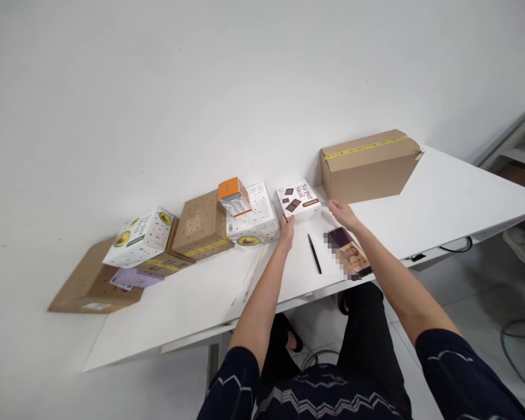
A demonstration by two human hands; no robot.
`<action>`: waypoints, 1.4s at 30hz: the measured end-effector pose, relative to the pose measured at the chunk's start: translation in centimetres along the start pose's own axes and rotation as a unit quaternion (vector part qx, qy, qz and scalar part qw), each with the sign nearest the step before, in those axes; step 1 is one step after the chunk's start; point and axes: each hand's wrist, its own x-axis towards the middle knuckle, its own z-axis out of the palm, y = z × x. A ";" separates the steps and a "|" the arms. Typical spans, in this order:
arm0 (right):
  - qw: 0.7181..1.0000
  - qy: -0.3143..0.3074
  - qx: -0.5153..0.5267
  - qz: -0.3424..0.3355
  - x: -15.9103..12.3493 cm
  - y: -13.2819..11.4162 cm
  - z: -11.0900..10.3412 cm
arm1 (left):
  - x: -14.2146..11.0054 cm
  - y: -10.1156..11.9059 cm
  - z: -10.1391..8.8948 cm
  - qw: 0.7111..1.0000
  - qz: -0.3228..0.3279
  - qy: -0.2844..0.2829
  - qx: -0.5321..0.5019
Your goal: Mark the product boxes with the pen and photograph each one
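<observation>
My left hand (287,231) is closed at the near left corner of a white Super Meal box (298,198) with chocolate squares printed on top. A small dark thing shows at its fingertips, too small to name. Right of that box, my right hand (342,213) hovers near the tabletop with its fingers curled together; whatever they hold, if anything, is hidden. Between my forearms lies a black pen (314,254). A phone (349,251), partly pixelated and with a picture on its screen, lies below my right hand.
Behind my right hand stands a large brown carton (371,172) with yellow tape. To the left are a white avocado box (254,216), an orange box (234,198) on top, a brown dotted carton (201,227) and further stacked boxes (142,236). The white table (192,309) runs along a wall.
</observation>
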 end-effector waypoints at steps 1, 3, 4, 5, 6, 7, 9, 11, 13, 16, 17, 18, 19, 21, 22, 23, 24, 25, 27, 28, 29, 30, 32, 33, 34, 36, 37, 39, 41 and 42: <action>1.000 -0.012 -0.013 -0.007 -0.2 -0.1 1.3 | 0.1 0.3 0.2 1.000 -0.007 0.009 -0.019; 0.999 -0.022 -0.036 -0.018 -0.6 -0.5 3.0 | 0.0 1.2 0.4 0.999 -0.007 0.019 -0.041; 0.998 -0.021 -0.046 -0.024 -0.9 -0.7 3.3 | -0.2 1.7 0.4 0.999 -0.003 0.022 -0.049; 0.998 -0.016 -0.053 -0.027 -1.4 -0.9 3.4 | -0.6 2.2 0.5 0.998 0.007 0.025 -0.054; 0.998 -0.010 -0.051 -0.029 -1.9 -1.1 3.1 | -1.2 2.7 0.5 0.998 0.025 0.027 -0.054; 0.999 -0.007 -0.039 -0.030 -2.6 -1.3 2.7 | -1.9 3.2 0.5 0.997 0.051 0.028 -0.050; 0.999 -0.005 0.015 -0.032 -4.5 -1.7 1.4 | -3.9 4.4 0.6 0.992 0.115 0.026 -0.035; 0.996 -0.001 0.071 -0.047 -7.1 -2.2 0.0 | -6.7 5.5 0.3 0.986 0.163 0.016 -0.030; 0.992 0.020 0.089 -0.083 -10.6 -2.7 -0.9 | -10.2 6.6 -0.5 0.983 0.178 -0.003 -0.049; 0.981 0.058 0.072 -0.168 -17.0 -3.0 -1.0 | -16.1 7.1 -3.0 0.977 0.199 0.003 -0.079; 0.977 0.058 0.056 -0.198 -19.3 -2.8 -0.6 | -17.9 6.8 -4.1 0.975 0.207 0.030 -0.078; 0.972 0.049 0.048 -0.226 -21.4 -2.4 0.0 | -19.6 6.3 -5.3 0.974 0.208 0.058 -0.072; 0.969 0.028 0.046 -0.243 -23.4 -1.8 0.7 | -21.0 5.6 -6.5 0.973 0.203 0.088 -0.067; 0.972 -0.004 0.061 -0.228 -26.5 -0.3 2.4 | -23.0 3.6 -8.8 0.975 0.159 0.143 -0.064; 0.974 -0.029 0.069 -0.212 -27.5 0.6 3.3 | -23.6 2.4 -9.8 0.976 0.138 0.161 -0.053; 0.976 -0.059 0.072 -0.196 -28.2 1.5 4.1 | -24.0 1.3 -10.8 0.976 0.119 0.178 -0.037; 0.977 -0.085 0.073 -0.182 -28.6 2.4 4.8 | -24.1 0.2 -11.7 0.975 0.103 0.193 -0.022; 0.976 -0.109 0.070 -0.174 -28.8 3.1 5.4 | -24.2 -0.8 -12.6 0.975 0.087 0.203 -0.011; 0.972 -0.150 0.048 -0.173 -28.7 3.9 5.9 | -24.0 -2.2 -14.1 0.978 0.043 0.205 -0.002; 0.969 -0.169 0.027 -0.178 -28.3 4.0 6.0 | -23.8 -2.7 -14.7 0.981 0.020 0.195 -0.002; 0.964 -0.190 -0.001 -0.185 -27.9 3.9 5.9 | -23.7 -3.1 -15.3 0.983 -0.001 0.183 -0.002; 0.959 -0.205 -0.037 -0.193 -27.3 3.6 5.7 | -23.6 -3.3 -15.8 0.986 -0.016 0.169 -0.001; 0.948 -0.204 -0.136 -0.202 -25.5 2.6 5.2 | -23.4 -3.5 -16.4 0.989 -0.026 0.147 -0.005; 0.942 -0.183 -0.198 -0.200 -24.4 2.1 4.9 | -23.4 -3.6 -16.6 0.990 -0.027 0.139 -0.013; 0.930 -0.156 -0.271 -0.193 -23.3 1.5 4.7 | -23.3 -3.6 -16.7 0.990 -0.031 0.134 -0.026; 0.889 -0.097 -0.417 -0.164 -20.9 0.6 4.6 | -23.2 -3.7 -16.7 0.989 -0.044 0.128 -0.064; 0.865 -0.078 -0.476 -0.142 -19.9 0.3 4.6 | -23.1 -3.7 -16.6 0.987 -0.052 0.128 -0.085; 0.827 -0.073 -0.550 -0.094 -18.3 0.1 4.9 | -23.1 -3.8 -16.5 0.982 -0.067 0.130 -0.120; 0.811 -0.094 -0.575 -0.057 -17.4 0.4 5.4 | -23.0 -3.8 -16.4 0.978 -0.079 0.131 -0.138; 0.808 -0.106 -0.578 -0.047 -17.1 0.7 5.6 | -23.1 -3.8 -16.4 0.977 -0.084 0.133 -0.144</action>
